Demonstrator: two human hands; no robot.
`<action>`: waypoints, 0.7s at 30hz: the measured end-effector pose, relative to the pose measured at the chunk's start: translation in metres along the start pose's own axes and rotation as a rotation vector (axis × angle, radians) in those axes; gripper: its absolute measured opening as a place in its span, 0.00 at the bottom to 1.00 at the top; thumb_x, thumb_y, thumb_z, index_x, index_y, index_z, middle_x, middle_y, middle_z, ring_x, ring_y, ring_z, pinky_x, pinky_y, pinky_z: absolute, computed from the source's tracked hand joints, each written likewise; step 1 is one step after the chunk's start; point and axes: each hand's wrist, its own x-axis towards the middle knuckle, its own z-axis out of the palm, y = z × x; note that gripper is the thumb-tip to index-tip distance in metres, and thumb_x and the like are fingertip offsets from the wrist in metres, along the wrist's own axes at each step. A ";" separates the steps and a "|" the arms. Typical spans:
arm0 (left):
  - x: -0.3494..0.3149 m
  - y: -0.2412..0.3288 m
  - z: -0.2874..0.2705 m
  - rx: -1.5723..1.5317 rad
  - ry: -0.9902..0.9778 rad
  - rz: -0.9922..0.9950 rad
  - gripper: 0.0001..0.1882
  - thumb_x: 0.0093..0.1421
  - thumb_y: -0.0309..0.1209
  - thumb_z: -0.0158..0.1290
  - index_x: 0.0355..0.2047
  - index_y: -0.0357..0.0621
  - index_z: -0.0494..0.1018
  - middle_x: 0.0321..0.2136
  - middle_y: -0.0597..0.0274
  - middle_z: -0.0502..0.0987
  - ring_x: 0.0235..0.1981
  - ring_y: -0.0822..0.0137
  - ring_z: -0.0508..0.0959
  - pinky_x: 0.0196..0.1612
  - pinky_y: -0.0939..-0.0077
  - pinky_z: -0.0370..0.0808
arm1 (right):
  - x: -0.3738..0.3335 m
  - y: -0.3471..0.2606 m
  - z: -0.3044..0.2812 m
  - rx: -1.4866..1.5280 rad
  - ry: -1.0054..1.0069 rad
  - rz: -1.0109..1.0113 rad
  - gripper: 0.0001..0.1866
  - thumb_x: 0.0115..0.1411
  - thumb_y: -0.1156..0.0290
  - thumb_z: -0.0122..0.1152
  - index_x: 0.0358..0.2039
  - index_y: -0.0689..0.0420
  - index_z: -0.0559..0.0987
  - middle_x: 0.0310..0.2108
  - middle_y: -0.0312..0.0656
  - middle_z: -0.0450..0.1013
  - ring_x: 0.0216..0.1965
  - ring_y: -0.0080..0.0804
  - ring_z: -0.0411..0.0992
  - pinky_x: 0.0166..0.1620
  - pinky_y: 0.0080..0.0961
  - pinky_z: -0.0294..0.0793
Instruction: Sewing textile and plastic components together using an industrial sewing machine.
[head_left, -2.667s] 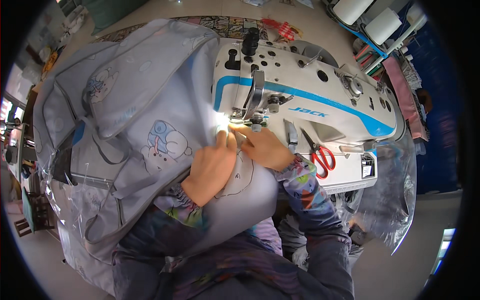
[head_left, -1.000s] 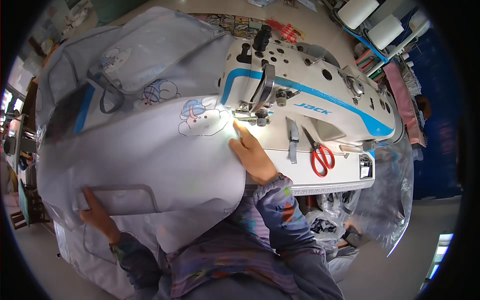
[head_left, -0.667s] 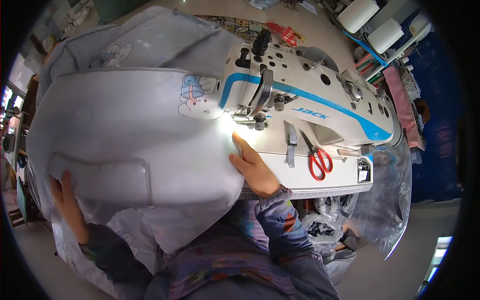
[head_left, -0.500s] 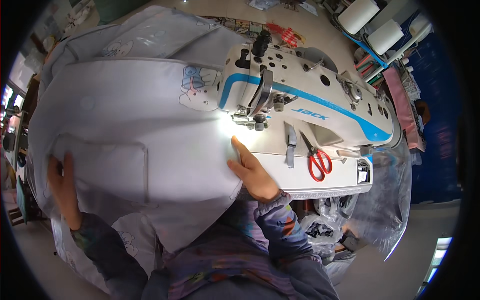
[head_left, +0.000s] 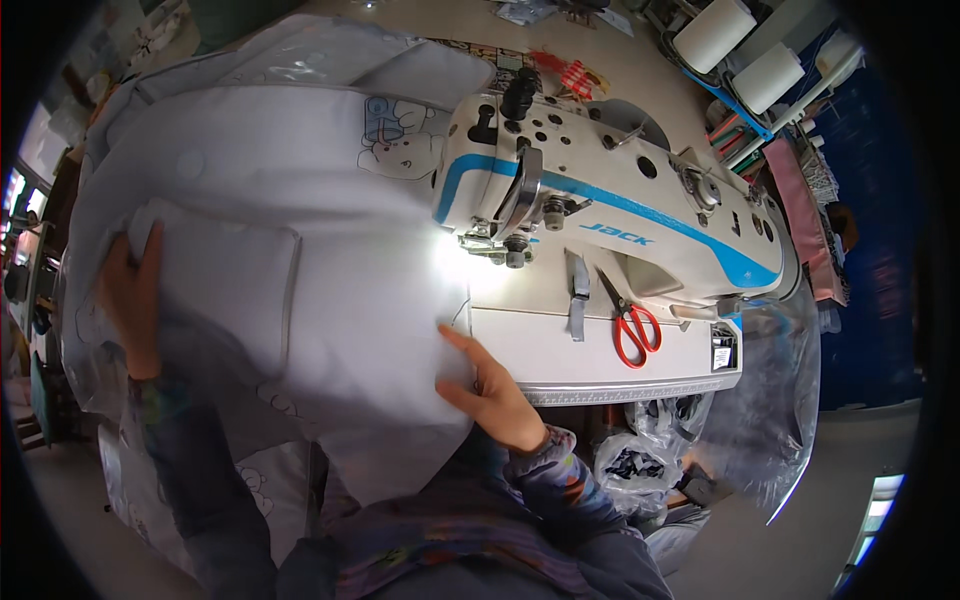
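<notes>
A large pale grey cloth [head_left: 350,300] with printed cartoon animals covers the sewing table's left side and hangs down toward me. My left hand [head_left: 135,305] rests at its left part, fingers apart, beside a stitched pocket-like panel [head_left: 225,290]. On the cloth's right edge lies my right hand [head_left: 495,395], thumb and forefinger stretched apart; its other fingers are hard to see. The white and blue sewing machine [head_left: 610,205] stands just beyond that hand, its lamp lighting the cloth's edge by the needle area. A dark thread runs down near that edge.
Red-handled scissors [head_left: 632,335] and a grey fabric strip [head_left: 578,298] lie on the white machine bed [head_left: 530,345]. White thread cones [head_left: 716,33] stand at the back right. Plastic bags of scraps [head_left: 640,465] sit below the table's front edge.
The panel and my left hand have shifted away from me. My right hand has come nearer and slightly left, and the cloth's right edge has drawn back from the needle area.
</notes>
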 end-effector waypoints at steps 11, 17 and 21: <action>0.066 0.051 0.012 0.107 0.138 0.198 0.28 0.61 0.55 0.58 0.25 0.39 0.71 0.16 0.54 0.66 0.18 0.56 0.68 0.26 0.61 0.66 | -0.020 0.014 0.018 0.176 0.035 0.013 0.33 0.63 0.84 0.59 0.67 0.58 0.62 0.57 0.35 0.68 0.55 0.20 0.66 0.57 0.21 0.67; 0.071 0.013 0.073 0.342 0.157 0.502 0.25 0.63 0.54 0.55 0.23 0.43 0.72 0.19 0.52 0.73 0.22 0.49 0.74 0.29 0.55 0.71 | -0.024 0.024 0.027 0.105 0.037 0.125 0.31 0.65 0.81 0.60 0.67 0.57 0.63 0.49 0.33 0.72 0.46 0.17 0.70 0.50 0.19 0.72; 0.036 -0.024 0.156 0.306 -0.051 0.486 0.24 0.67 0.51 0.50 0.28 0.41 0.74 0.25 0.47 0.76 0.28 0.45 0.77 0.34 0.53 0.73 | -0.027 0.023 0.042 -0.158 0.050 0.099 0.31 0.64 0.79 0.61 0.66 0.55 0.65 0.33 0.33 0.74 0.35 0.16 0.72 0.39 0.17 0.73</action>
